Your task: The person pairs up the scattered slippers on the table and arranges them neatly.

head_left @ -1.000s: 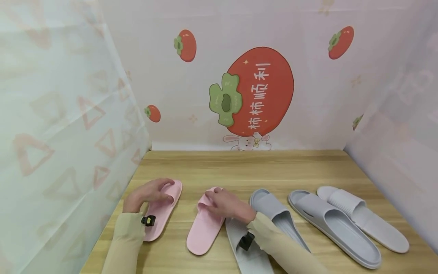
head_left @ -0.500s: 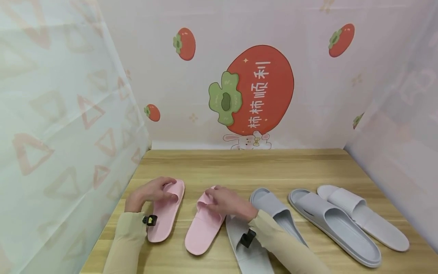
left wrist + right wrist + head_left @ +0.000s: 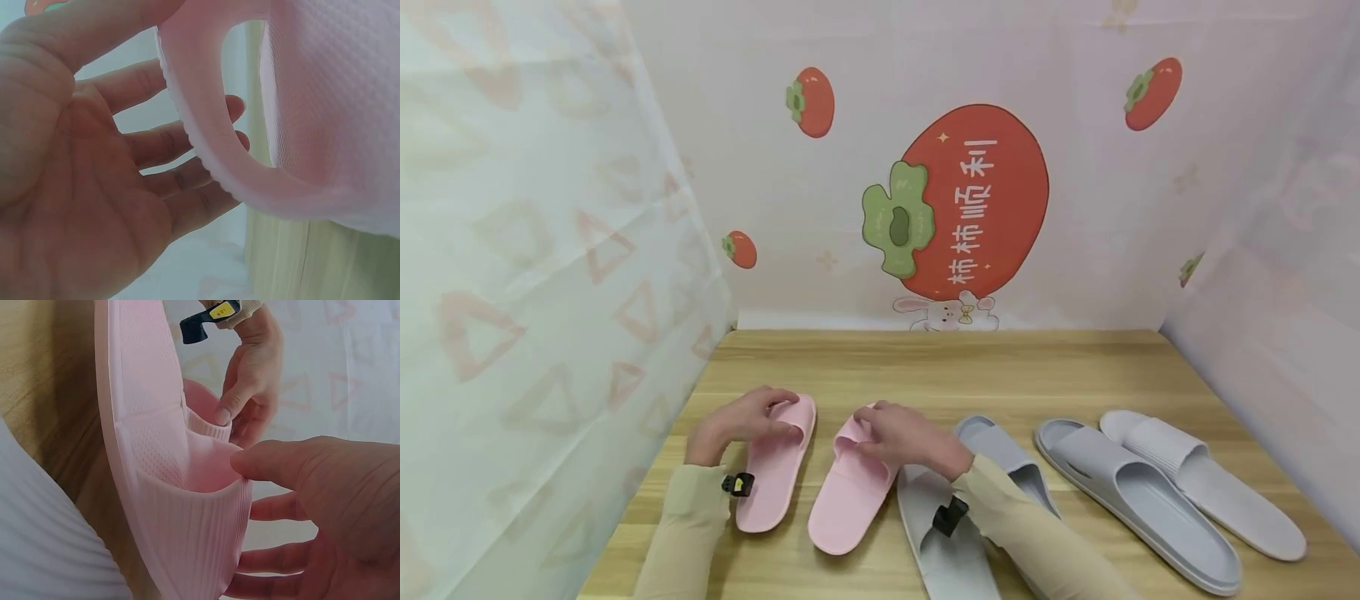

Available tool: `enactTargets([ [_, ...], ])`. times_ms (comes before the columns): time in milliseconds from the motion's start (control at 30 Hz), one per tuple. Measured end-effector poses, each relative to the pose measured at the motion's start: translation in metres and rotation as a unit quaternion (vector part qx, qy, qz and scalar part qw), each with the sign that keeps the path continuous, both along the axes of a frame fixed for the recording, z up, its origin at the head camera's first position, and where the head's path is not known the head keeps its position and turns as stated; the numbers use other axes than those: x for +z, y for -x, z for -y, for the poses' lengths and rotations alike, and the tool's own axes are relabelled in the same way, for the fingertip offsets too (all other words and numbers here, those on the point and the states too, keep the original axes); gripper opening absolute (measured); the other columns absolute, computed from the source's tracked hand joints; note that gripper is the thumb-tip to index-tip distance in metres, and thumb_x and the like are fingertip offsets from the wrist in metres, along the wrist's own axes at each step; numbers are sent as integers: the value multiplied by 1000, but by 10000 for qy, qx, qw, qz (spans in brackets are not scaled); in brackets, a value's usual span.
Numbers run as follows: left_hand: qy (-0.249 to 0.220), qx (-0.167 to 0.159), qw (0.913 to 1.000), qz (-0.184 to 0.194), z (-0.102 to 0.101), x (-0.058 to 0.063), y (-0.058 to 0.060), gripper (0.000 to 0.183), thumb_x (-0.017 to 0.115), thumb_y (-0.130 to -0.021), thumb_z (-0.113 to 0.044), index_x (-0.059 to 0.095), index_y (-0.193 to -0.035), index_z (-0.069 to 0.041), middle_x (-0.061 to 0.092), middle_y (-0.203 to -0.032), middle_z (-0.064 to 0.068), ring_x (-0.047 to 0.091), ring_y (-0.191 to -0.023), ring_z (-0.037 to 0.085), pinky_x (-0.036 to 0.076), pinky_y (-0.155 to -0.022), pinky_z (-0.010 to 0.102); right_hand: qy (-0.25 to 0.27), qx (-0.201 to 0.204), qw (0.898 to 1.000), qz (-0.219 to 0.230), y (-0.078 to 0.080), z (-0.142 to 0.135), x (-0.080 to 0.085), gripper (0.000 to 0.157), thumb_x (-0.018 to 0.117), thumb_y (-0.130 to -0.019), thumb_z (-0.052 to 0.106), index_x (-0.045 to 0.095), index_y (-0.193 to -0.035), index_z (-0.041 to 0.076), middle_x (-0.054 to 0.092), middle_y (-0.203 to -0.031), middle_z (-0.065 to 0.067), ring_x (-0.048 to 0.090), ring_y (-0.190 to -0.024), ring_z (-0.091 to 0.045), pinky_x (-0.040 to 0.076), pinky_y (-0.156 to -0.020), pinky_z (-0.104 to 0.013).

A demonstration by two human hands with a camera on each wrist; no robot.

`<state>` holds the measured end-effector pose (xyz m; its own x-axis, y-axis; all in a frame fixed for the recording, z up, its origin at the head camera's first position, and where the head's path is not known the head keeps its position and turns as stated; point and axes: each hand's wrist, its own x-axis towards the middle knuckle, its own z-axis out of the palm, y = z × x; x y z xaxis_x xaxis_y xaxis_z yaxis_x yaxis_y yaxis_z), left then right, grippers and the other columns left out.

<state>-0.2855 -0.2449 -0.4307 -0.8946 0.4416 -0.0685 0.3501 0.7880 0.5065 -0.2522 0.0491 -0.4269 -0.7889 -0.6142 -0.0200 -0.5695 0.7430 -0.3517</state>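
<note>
Two pink slippers lie side by side on the left of the wooden table, toes away from me, in the head view. My left hand (image 3: 747,421) pinches the strap of the left pink slipper (image 3: 772,479), thumb at the strap's opening edge and fingers over its outside. My right hand (image 3: 906,435) holds the right pink slipper (image 3: 848,504) by its strap in the same manner. In the right wrist view its thumb presses on the edge of the ribbed strap (image 3: 187,519). A narrow strip of wood shows between the two slippers. The right hand hides part of the right slipper's toe.
Close against the right pink slipper lies a grey slipper (image 3: 917,508), partly under my right forearm. Another grey slipper (image 3: 992,446) is beside it, also partly covered. Farther right lie a large grey slipper (image 3: 1138,500) and a light grey one (image 3: 1225,492). Patterned cloth walls (image 3: 797,275) enclose the table.
My left hand has slid the left pink slipper to the right, narrowing the gap to the other one. My right hand and its slipper have stayed almost in place.
</note>
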Motion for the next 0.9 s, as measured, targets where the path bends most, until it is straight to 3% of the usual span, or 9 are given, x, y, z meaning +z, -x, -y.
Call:
enactTargets([
  [167,-23,-33,10000,21,-3,-1,-1,68,78,-79,-47,59,-134,-11,58,-132,15,52,-123,33,42,-102,52,-29,97,9999,46,2,-2,2,46,65,-93,42,61,-130,17,64,-105,-2,54,-82,-10,47,-68,-24],
  [400,-55,-74,9999,-68,-4,-3,-1,69,77,-79,-49,59,-135,-12,59,-130,13,54,-121,31,43,-100,50,-121,333,9993,71,6,0,6,47,66,-92,41,59,-132,17,57,-93,2,52,-79,-10,45,-66,-22],
  [567,-165,-166,9997,-66,-8,1,0,68,77,-79,-48,59,-134,-11,59,-134,13,53,-125,33,42,-104,51,-99,598,9981,91,9,0,11,47,68,-91,34,58,-134,15,58,-97,0,53,-82,-11,47,-72,-24],
  [900,-401,-562,9975,-138,-23,10,13,66,77,-81,-44,59,-133,-8,61,-133,11,56,-122,30,43,-102,50,-170,1047,9940,-284,18,-2,21,45,68,-91,29,59,-131,12,60,-94,-1,52,-84,-12,47,-73,-25],
])
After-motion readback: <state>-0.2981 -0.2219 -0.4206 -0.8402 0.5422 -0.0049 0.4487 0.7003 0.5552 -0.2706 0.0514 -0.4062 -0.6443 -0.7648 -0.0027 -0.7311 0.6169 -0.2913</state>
